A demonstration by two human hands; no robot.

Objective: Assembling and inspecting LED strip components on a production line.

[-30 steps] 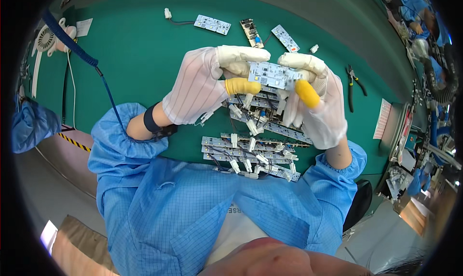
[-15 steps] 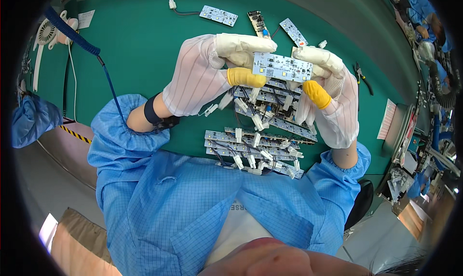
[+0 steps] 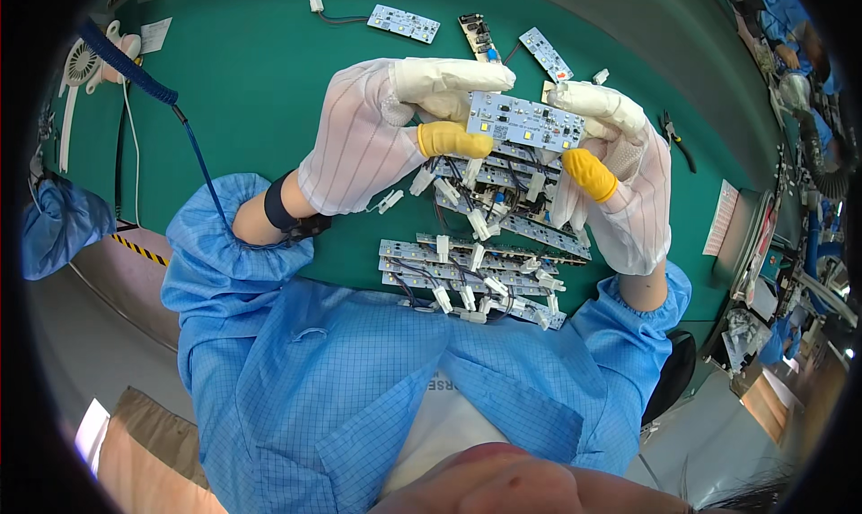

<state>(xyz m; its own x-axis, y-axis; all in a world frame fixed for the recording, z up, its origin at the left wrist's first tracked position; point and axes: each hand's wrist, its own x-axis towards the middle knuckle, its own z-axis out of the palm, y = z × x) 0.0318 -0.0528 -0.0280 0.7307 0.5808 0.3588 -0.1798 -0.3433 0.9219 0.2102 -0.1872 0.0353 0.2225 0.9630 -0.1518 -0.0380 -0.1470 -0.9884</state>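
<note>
Between my two gloved hands a white circuit board (image 3: 525, 122) with small yellow LEDs is held up, its printed face turned toward me. My left hand (image 3: 409, 119) pinches its left end, a yellow-covered thumb below and white-covered fingers above. At the other end my right hand (image 3: 615, 146) grips it the same way. Beneath the hands lies a pile of similar boards (image 3: 548, 236) with dark leads and white plugs, partly hidden by the held board. Closer to my body is a second stack of boards (image 3: 413, 267), plugs lying across it.
Beyond my hands on the green table (image 3: 251, 83) lie a board with a lead (image 3: 404, 24), a tan board with components (image 3: 479, 38) and another white board (image 3: 545, 54). Pliers (image 3: 678, 141) lie at right. A coiled blue cord (image 3: 126, 63) and small white fan (image 3: 83, 65) are at left.
Both hands hold the board in nearly the same place. It has tilted slightly, and my left hand has shifted a little to the left.
</note>
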